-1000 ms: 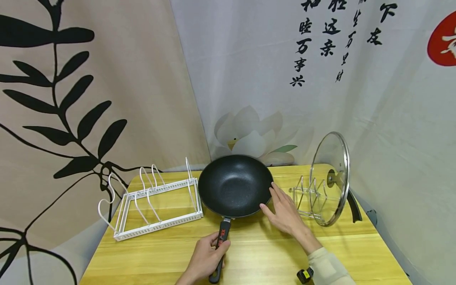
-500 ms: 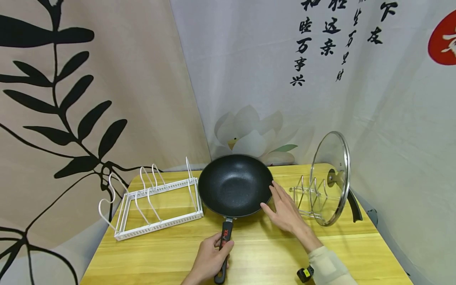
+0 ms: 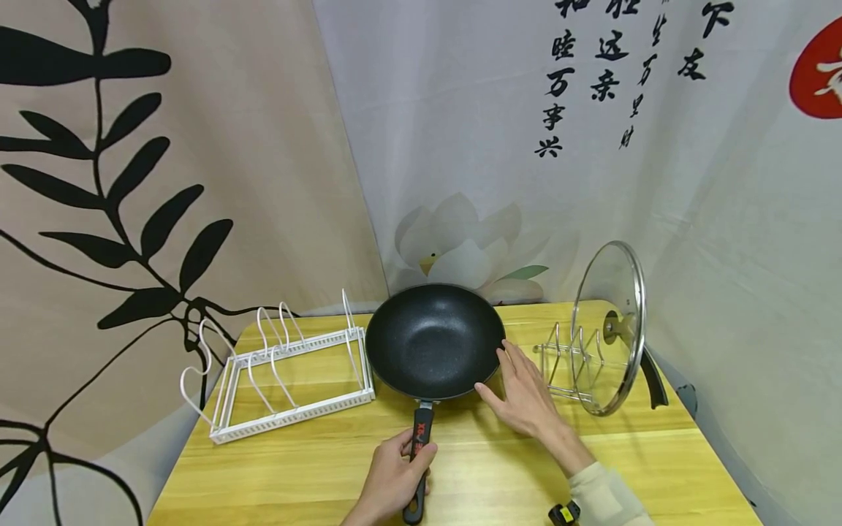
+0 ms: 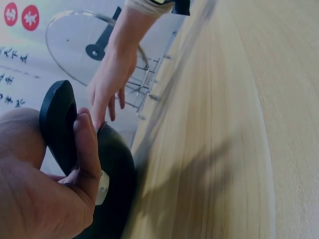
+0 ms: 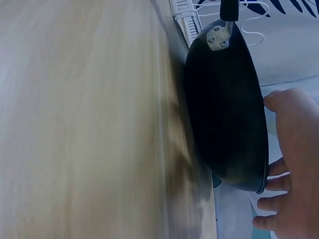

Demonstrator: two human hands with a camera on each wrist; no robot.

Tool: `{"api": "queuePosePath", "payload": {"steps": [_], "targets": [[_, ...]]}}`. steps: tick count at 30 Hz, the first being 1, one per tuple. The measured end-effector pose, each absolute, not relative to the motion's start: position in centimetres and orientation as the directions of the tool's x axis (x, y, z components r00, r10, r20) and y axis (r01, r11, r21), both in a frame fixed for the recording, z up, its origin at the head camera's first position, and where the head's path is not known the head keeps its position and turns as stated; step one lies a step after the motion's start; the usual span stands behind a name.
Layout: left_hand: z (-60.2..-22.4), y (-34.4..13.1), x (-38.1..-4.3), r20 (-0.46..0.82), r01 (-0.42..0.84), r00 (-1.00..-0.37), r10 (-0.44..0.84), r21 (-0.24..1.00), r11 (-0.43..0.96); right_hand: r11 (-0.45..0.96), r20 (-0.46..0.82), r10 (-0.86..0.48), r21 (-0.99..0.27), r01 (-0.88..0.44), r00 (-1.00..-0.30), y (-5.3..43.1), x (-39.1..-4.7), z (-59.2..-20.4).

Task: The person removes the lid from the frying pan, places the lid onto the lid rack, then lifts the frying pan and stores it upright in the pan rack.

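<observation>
A black frying pan [image 3: 434, 340] lies on the wooden table, its cooking side up and its handle [image 3: 423, 424] pointing toward me. My left hand [image 3: 389, 473] grips that handle, thumb on top and fingers wrapped round it, as the left wrist view shows at the handle's end [image 4: 57, 119]. On the pan's right side, my right hand [image 3: 529, 402] touches the rim with spread, fairly straight fingers. In the right wrist view the pan's dark outer wall [image 5: 224, 109] is visible, with the right thumb and fingertips at its edge.
Left of the pan stands a white rack [image 3: 296, 419] with upright loops, close to the pan's rim. To the right, a glass lid [image 3: 639, 321] stands on edge in a small metal wire rack [image 3: 564, 394]. Printed curtains [image 3: 460, 146] hang behind the table.
The pan's handle has swung slightly to the right, and my left hand has moved with it. My right hand stays at the rim, its thumb shifted a little.
</observation>
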State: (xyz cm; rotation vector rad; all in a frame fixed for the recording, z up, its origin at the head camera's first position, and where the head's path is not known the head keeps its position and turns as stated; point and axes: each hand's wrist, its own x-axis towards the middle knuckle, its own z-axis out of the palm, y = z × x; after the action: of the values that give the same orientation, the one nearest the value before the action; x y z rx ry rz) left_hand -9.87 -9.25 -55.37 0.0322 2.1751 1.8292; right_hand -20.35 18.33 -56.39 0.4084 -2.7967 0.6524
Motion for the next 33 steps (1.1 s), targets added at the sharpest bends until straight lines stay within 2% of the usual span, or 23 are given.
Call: {"api": "queuePosePath", "payload": {"steps": [13,33], "targets": [[-55.3,-8.2,-9.7,-0.241,-0.217,-0.946,0.215,0.967,0.131,0.857,0.300,-0.235,-0.385,-0.343,-0.925,18.3,-20.7,-56.4],[-55.5,-6.9,-9.9,-0.210,-0.188,-0.946,0.247,0.976,0.107,0.856,0.233,-0.209,-0.426,-0.292,-0.950,18.4,-21.8,-56.1]]}}
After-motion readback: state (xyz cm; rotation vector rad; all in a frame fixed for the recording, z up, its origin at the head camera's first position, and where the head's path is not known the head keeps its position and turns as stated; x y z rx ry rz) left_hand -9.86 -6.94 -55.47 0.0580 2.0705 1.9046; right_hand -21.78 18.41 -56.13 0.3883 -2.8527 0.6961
